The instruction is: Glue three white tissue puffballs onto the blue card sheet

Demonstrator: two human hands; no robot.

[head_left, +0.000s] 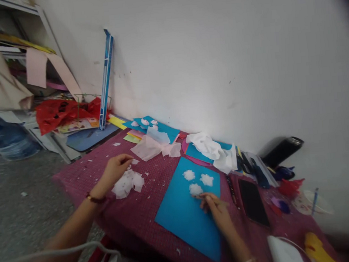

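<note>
My left hand (120, 166) is closed in a pinch on a small scrap of white tissue paper (135, 161). Just below it, a loose heap of torn white tissue (128, 182) lies on the purple-red tablecloth (154, 182). A blue sheet of paper (183, 220) lies in front of me, bearing white ruffled tissue flowers (206, 179) in a cluster of three. Over the sheet, my right hand (214, 207) is closed around a thin stick (224, 202), its tip at the lowest flower (195, 189). What kind of stick it is, I cannot tell.
Behind stand another blue sheet with flowers (170, 132), pale pink tissue (148, 148) and crumpled white tissue (208, 146). To the right are a black phone (253, 201), a dark cylinder (283, 151) and a white device (285, 254). A white cable (65, 250) crosses my left forearm.
</note>
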